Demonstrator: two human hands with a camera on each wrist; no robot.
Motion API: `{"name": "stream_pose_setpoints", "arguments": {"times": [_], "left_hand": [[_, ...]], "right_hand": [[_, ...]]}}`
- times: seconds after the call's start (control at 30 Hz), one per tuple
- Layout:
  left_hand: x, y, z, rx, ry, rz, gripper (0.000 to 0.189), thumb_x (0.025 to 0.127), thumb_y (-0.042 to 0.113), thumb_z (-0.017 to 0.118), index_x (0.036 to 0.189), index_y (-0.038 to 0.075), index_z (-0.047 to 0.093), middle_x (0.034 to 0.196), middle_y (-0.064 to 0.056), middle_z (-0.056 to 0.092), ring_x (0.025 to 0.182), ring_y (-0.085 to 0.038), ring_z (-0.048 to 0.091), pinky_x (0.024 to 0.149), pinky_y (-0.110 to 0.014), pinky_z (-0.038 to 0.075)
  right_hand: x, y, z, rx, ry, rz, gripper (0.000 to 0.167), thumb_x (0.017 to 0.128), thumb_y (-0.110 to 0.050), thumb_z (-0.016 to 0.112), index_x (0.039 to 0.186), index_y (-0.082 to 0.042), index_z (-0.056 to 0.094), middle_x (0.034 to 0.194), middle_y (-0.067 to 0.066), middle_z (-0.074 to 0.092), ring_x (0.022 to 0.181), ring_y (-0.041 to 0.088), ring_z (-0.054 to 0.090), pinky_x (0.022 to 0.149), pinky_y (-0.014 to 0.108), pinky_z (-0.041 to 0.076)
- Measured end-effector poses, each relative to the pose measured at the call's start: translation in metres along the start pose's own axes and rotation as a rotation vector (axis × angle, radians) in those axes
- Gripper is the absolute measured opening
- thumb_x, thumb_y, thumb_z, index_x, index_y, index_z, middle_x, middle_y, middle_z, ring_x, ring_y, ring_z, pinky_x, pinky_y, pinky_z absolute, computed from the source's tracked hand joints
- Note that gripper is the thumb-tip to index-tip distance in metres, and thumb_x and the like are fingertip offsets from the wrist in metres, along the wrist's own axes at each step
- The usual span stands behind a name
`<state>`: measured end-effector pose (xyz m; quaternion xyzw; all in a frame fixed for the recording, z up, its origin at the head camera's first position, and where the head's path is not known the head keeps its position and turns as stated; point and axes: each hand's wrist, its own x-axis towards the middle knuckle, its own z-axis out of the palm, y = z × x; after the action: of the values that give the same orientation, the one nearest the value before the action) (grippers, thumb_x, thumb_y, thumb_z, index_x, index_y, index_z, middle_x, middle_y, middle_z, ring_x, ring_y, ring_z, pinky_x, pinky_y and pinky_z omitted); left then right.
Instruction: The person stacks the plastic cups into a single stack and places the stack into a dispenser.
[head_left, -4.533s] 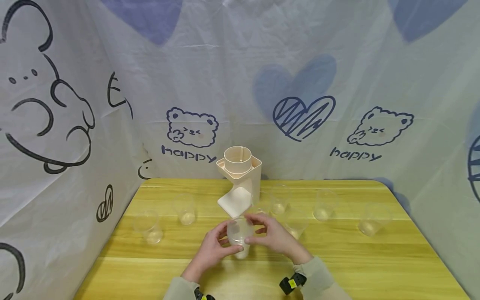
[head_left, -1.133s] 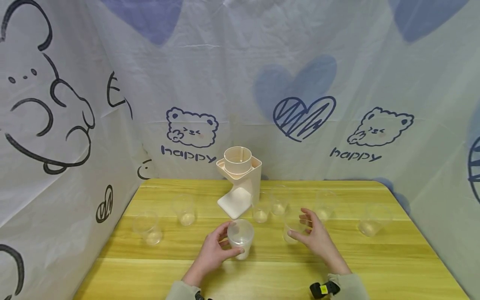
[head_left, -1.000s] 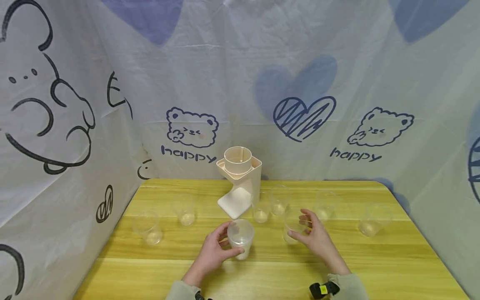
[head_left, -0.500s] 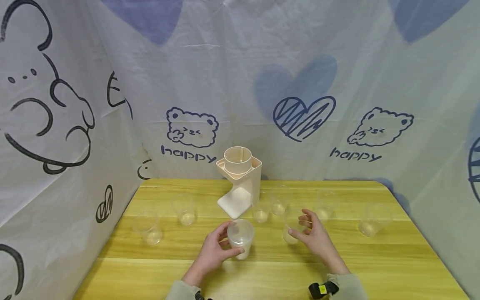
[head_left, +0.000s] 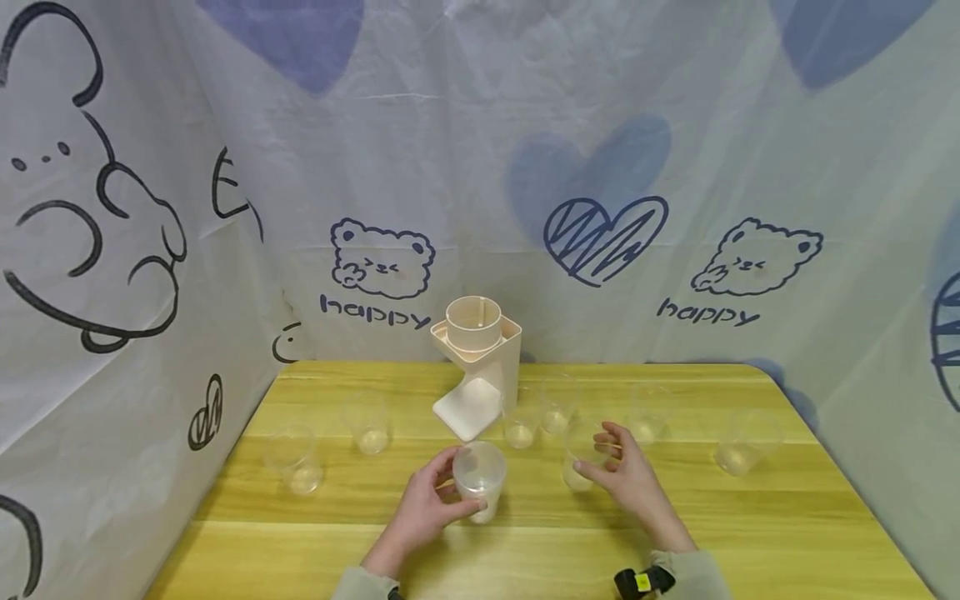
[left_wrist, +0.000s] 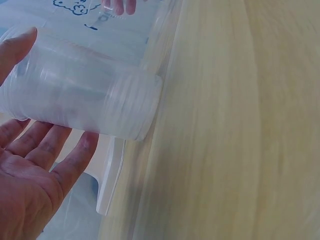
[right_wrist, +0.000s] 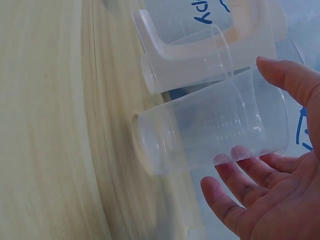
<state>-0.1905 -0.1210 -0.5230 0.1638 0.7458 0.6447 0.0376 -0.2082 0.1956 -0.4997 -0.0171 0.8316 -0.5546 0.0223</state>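
Near the middle of the table, my left hand (head_left: 423,504) holds a stack of nested clear plastic cups (head_left: 480,479), thumb on one side and fingers on the other. The left wrist view shows close rings near the base of the cup stack (left_wrist: 85,85), which stands upright on the wood. To the right, my right hand (head_left: 633,483) grips a clear plastic cup (head_left: 577,477) standing upright. In the right wrist view, the thumb is at the upper part of this cup (right_wrist: 210,125) and several fingertips touch its opposite side.
A cream-coloured stand (head_left: 510,375) with a round tube on top and a flat foot stands at the back middle. Several clear cups stand around: one cup (head_left: 303,477) far left, another cup (head_left: 519,433) beside the stand, one more (head_left: 735,457) far right.
Since the earliest frame, my right hand has left the cup stack and moved right to the single cup. Over the last second both hands stay nearly still; the head view shifts slightly.
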Motion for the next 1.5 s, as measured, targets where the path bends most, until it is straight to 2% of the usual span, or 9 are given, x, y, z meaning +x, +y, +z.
{"name": "stream_pose_setpoints", "arguments": {"times": [0.43, 0.7, 0.97, 1.07, 1.33, 1.5], "left_hand": [[-0.002, 0.002, 0.001, 0.003, 0.005, 0.025, 0.073, 0.076, 0.010, 0.085, 0.137, 0.000, 0.048, 0.130, -0.020, 0.057, 0.119, -0.035, 0.055, 0.095, -0.037, 0.051], [-0.001, 0.000, 0.000, 0.009, 0.002, 0.013, 0.074, 0.075, 0.011, 0.086, 0.138, 0.001, 0.048, 0.129, -0.018, 0.058, 0.119, -0.034, 0.055, 0.095, -0.035, 0.051], [-0.001, 0.000, 0.001, 0.002, 0.002, 0.008, 0.076, 0.075, 0.013, 0.086, 0.139, 0.001, 0.047, 0.131, -0.019, 0.057, 0.120, -0.035, 0.054, 0.095, -0.035, 0.051], [-0.001, 0.000, 0.000, 0.001, -0.001, 0.008, 0.077, 0.075, 0.013, 0.086, 0.140, 0.000, 0.046, 0.131, -0.019, 0.056, 0.120, -0.035, 0.054, 0.095, -0.035, 0.051], [-0.001, -0.001, 0.000, 0.004, -0.002, 0.008, 0.077, 0.076, 0.014, 0.086, 0.140, 0.000, 0.046, 0.131, -0.019, 0.056, 0.120, -0.035, 0.054, 0.095, -0.034, 0.052], [-0.001, -0.002, 0.001, -0.004, 0.008, 0.016, 0.076, 0.076, 0.010, 0.086, 0.139, -0.002, 0.046, 0.131, -0.020, 0.056, 0.120, -0.035, 0.054, 0.095, -0.035, 0.051]], "right_hand": [[-0.001, -0.005, -0.001, 0.035, -0.003, -0.017, 0.084, 0.084, -0.026, 0.080, 0.147, -0.001, 0.029, 0.140, 0.021, 0.046, 0.129, 0.037, 0.042, 0.104, 0.055, 0.039], [-0.005, -0.019, -0.002, 0.058, -0.018, -0.032, 0.080, 0.084, -0.026, 0.080, 0.144, -0.001, 0.034, 0.139, 0.020, 0.049, 0.128, 0.035, 0.044, 0.104, 0.054, 0.040], [-0.005, -0.033, 0.000, 0.015, 0.014, -0.124, 0.070, 0.084, -0.026, 0.080, 0.140, -0.003, 0.045, 0.129, 0.015, 0.058, 0.118, 0.030, 0.054, 0.098, 0.050, 0.047], [-0.004, -0.039, 0.001, 0.038, 0.016, -0.157, 0.069, 0.084, -0.022, 0.080, 0.141, -0.003, 0.045, 0.127, 0.015, 0.059, 0.116, 0.030, 0.055, 0.096, 0.049, 0.048], [-0.007, -0.068, 0.006, 0.155, -0.013, -0.202, 0.065, 0.086, -0.013, 0.078, 0.138, -0.002, 0.041, 0.127, 0.015, 0.058, 0.116, 0.030, 0.055, 0.091, 0.028, 0.048], [-0.009, -0.087, 0.010, 0.150, -0.029, -0.259, 0.063, 0.084, -0.009, 0.078, 0.136, 0.001, 0.044, 0.127, 0.016, 0.058, 0.115, 0.030, 0.055, 0.091, 0.032, 0.050]]}}
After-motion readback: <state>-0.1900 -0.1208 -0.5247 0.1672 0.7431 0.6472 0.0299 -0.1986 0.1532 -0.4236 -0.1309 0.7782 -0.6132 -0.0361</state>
